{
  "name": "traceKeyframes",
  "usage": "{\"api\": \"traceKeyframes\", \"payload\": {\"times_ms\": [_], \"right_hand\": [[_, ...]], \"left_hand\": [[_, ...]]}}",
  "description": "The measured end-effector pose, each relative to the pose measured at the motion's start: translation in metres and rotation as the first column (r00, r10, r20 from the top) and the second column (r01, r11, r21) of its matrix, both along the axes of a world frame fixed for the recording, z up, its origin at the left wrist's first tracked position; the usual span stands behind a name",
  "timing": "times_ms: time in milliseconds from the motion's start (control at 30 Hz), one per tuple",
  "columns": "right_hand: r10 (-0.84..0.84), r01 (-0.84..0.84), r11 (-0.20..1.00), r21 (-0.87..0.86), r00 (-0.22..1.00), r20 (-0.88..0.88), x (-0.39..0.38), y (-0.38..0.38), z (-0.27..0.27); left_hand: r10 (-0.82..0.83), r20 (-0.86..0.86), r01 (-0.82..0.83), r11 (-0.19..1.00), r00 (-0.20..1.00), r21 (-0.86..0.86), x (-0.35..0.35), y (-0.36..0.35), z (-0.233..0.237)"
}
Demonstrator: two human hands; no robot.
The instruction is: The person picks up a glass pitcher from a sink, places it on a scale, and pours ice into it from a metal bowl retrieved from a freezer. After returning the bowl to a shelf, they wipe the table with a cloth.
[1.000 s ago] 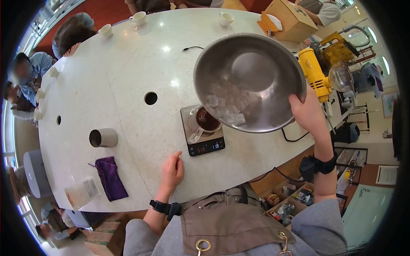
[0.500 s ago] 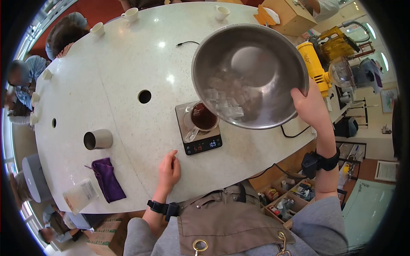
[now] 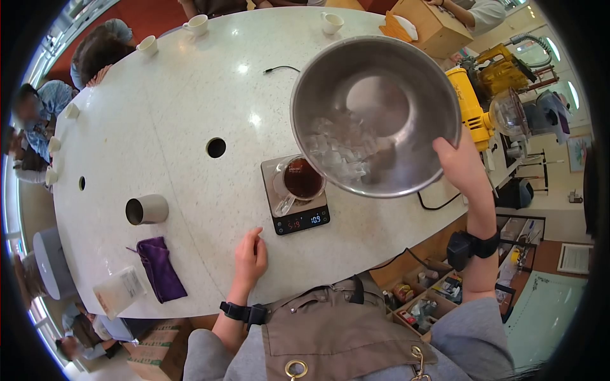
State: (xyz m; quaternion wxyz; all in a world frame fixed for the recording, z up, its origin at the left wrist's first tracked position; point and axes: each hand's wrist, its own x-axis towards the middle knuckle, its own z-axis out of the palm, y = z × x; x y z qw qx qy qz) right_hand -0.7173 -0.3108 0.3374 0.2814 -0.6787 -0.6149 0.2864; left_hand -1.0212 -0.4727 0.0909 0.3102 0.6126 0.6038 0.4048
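Observation:
My right hand [image 3: 459,166] grips the rim of a large steel mixing bowl [image 3: 406,89] at its right side, the thumb inside. The bowl hangs tilted above the table, with ice cubes [image 3: 337,147] gathered along its lower left wall. Just under its left edge, a glass mug of dark brown liquid [image 3: 304,178] stands on a black digital scale [image 3: 302,221] with lit digits. The mug's handle points toward me. Left of the scale, my left hand [image 3: 250,255] rests at the table with relaxed, partly bent fingers and holds nothing.
On the white table [image 3: 184,114], a metal cup [image 3: 147,209], a purple cloth [image 3: 160,269] and a clear labelled bag [image 3: 121,291] lie to the left. White cups [image 3: 197,25] line the far edge. A yellow machine [image 3: 469,105] stands right; people sit around.
The bowl has shifted slightly right and toward me in view. The ice cubes have spread along its left wall. My left hand has hardly moved.

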Motion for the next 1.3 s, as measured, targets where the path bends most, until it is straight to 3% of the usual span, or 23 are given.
{"api": "traceKeyframes", "payload": {"times_ms": [67,133,200,333,467,600,633,667,800,900,1000,1067,1167,1267,1300], "right_hand": [[-0.048,0.054,0.995,-0.084,0.997,0.068,-0.020,-0.001,0.011],[-0.060,0.062,0.987,-0.149,0.998,0.018,-0.007,-0.002,0.007],[-0.119,0.044,0.959,-0.279,0.959,-0.257,0.002,-0.003,0.006],[-0.200,0.067,0.948,-0.311,0.886,-0.418,0.002,-0.008,-0.016],[-0.156,0.057,0.974,-0.220,0.872,-0.465,0.006,-0.017,0.000],[-0.160,0.062,0.962,-0.266,0.917,-0.366,0.001,-0.018,-0.003],[-0.148,0.092,0.984,-0.153,0.900,-0.410,0.003,-0.020,-0.007],[-0.145,0.087,0.984,-0.155,0.899,-0.412,0.005,-0.019,-0.011],[-0.192,0.115,0.960,-0.257,0.935,-0.299,0.012,-0.018,-0.012],[-0.177,0.141,0.982,-0.123,0.911,-0.372,0.010,-0.022,-0.015],[-0.266,0.170,0.935,-0.312,0.918,-0.296,0.007,-0.017,-0.003],[-0.222,0.113,0.937,-0.332,0.924,-0.312,0.005,-0.017,-0.001],[-0.130,0.017,0.954,-0.300,0.923,-0.361,0.005,-0.023,-0.006],[-0.159,0.113,0.979,-0.167,0.941,-0.297,0.003,-0.024,-0.010],[-0.134,0.123,0.989,-0.078,0.976,-0.169,0.004,-0.022,-0.010]], "left_hand": [[-0.005,-0.002,0.005,1.000,1.000,0.006,0.001,0.004,0.000],[-0.003,0.004,0.003,1.000,1.000,0.009,0.000,0.002,-0.005],[0.006,0.019,-0.006,1.000,1.000,-0.016,0.000,0.000,-0.005],[0.022,0.039,-0.021,0.999,0.999,-0.037,0.002,-0.001,-0.003],[0.047,0.031,-0.046,0.999,0.998,-0.026,0.000,-0.005,-0.004],[0.027,0.023,-0.027,0.999,0.999,-0.031,0.001,-0.003,-0.004],[0.034,0.029,-0.033,0.999,0.999,-0.032,0.000,-0.003,-0.004],[0.038,0.027,-0.037,0.999,0.999,-0.033,-0.001,-0.003,-0.003],[0.031,0.031,-0.031,0.999,0.999,-0.016,0.002,-0.002,-0.004],[0.036,0.033,-0.036,0.999,0.999,-0.022,0.000,-0.003,-0.005],[0.035,0.022,-0.036,0.999,0.999,0.019,0.002,-0.002,-0.004],[0.038,0.019,-0.039,0.999,0.999,0.032,0.003,-0.001,-0.005],[0.039,0.030,-0.040,0.999,0.999,0.027,0.000,-0.002,-0.005],[0.037,0.021,-0.038,0.999,0.999,0.018,0.000,-0.001,-0.004],[0.031,0.021,-0.032,0.999,0.999,0.006,0.000,-0.001,-0.003]]}}
